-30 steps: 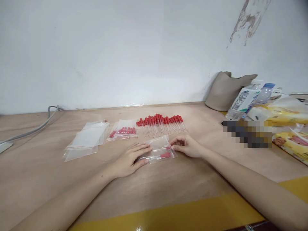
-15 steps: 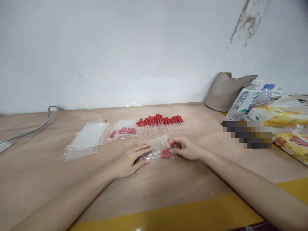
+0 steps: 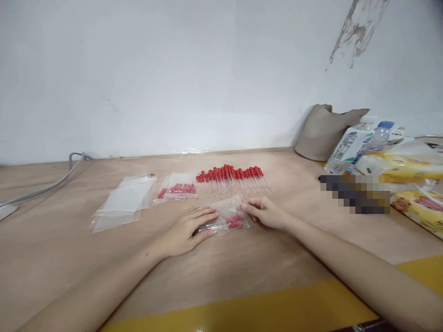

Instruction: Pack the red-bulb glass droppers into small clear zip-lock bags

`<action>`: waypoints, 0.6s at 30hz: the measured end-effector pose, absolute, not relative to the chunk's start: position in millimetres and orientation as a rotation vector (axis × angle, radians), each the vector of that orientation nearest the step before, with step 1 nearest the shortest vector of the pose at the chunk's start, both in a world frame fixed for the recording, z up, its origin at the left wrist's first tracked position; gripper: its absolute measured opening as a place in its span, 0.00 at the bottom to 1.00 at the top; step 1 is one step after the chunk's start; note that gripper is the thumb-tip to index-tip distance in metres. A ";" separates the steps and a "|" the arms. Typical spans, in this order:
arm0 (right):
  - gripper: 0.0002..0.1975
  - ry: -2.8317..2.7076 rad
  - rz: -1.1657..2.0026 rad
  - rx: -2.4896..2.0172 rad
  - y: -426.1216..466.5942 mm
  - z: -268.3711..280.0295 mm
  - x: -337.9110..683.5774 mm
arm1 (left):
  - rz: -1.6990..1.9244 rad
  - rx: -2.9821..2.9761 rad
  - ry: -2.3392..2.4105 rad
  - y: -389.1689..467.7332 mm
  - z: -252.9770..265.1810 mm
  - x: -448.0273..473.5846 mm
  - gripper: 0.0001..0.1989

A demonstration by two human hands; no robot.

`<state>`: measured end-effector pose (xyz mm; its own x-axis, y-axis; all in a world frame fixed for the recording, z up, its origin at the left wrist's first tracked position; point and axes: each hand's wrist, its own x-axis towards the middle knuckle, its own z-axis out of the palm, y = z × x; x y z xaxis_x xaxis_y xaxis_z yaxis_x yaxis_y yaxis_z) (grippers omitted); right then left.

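Observation:
A clear zip bag (image 3: 226,210) with a few red-bulbed droppers (image 3: 235,221) inside lies flat on the table in front of me. My left hand (image 3: 190,230) rests over the bag's left end, fingers stretched out and thumb apart. At the bag's right end, my right hand (image 3: 263,211) pinches the edge between thumb and fingers. Behind the bag lies a row of loose droppers (image 3: 230,175), red bulbs pointing to the wall and clear tubes towards me. Left of that row are filled zip bags (image 3: 176,188) in a small overlapping pile.
Flat zip bags (image 3: 122,200) with no droppers visible lie stacked on the left. A grey cable (image 3: 51,186) runs along the far left. On the right are a grey-brown container (image 3: 320,133), plastic bottles (image 3: 349,145) and yellow packages (image 3: 408,163). A pixelated patch hides something dark there.
My right hand's fingers have shifted slightly up along the bag's right edge. The red bulbs inside have moved a little left, away from that edge. My left hand has stayed put.

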<state>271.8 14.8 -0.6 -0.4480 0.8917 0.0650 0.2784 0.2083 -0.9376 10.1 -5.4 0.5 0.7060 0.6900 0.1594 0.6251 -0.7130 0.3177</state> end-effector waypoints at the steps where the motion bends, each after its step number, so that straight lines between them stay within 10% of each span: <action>1: 0.19 -1.817 1.279 -1.104 15.2 -0.8 273.3 | 0.389 2.673 1.050 -5.4 0.4 10.2 0.21; 7: 0.22 -1.595 1.361 -1.236 25.7 -7.5 280.4 | 0.474 2.652 1.019 -6.6 1.5 10.7 0.19; 18: 0.08 -1.835 0.199 -1.731 107.6 1.8 271.7 | 0.525 2.571 0.988 -8.9 1.7 9.5 0.07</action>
<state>271.7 107.6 1.8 0.0325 0.9475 0.3180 0.8571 0.1372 -0.4965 9.5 -8.9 1.7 0.6905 0.6901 0.2169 0.5661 -0.7022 0.4318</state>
